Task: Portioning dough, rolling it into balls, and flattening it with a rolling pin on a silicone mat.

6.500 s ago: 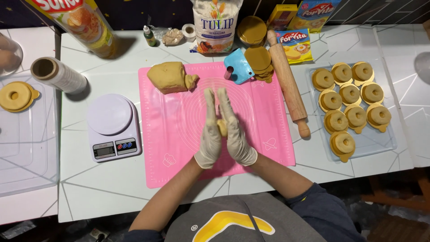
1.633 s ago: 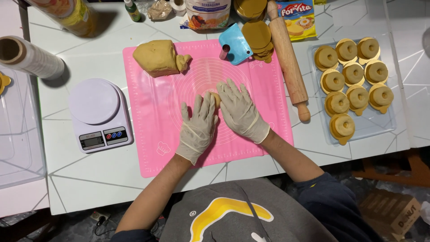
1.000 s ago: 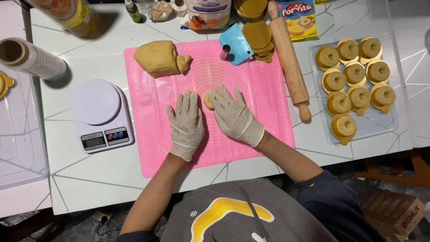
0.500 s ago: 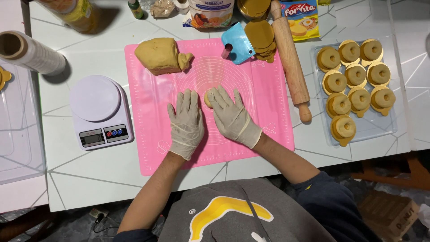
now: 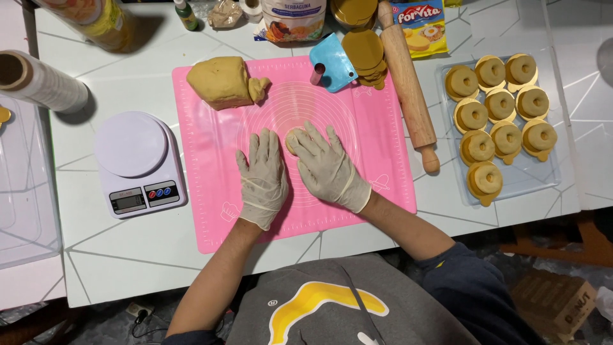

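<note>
A white tabletop (image 5: 159, 255) seen from above, with a person in a grey top seated at its near edge. At the far left edge lies a roll of clear film (image 5: 45, 82), with a clear plastic tray (image 5: 25, 211) below it. Next comes a white kitchen scale (image 5: 140, 160), its pan bare. A pink silicone mat (image 5: 211, 191) covers the middle of the table. Near the mat's far left corner sits a large lump of tan dough (image 5: 223, 82). The left hand (image 5: 262, 179), in a pale glove, lies flat and open on the mat, holding nothing. Just beside it the gloved right hand (image 5: 329, 169) presses palm-down on a small piece of dough (image 5: 294, 137) at the mat's centre — only its edge shows past the fingers, so it is covered rather than grasped. At the mat's far edge rest a blue scraper (image 5: 332, 64) and a stack of gold card discs (image 5: 364, 54). A wooden rolling pin (image 5: 408, 83) lies along the mat's right edge. Towards the right edge, a clear tray (image 5: 549, 172) holds nine ring-shaped pieces (image 5: 498, 105) on gold cards — these look finished, while the large lump suggests plenty remains to shape. Packets and a bottle line the far edge; dark floor and a cardboard box show below.
</note>
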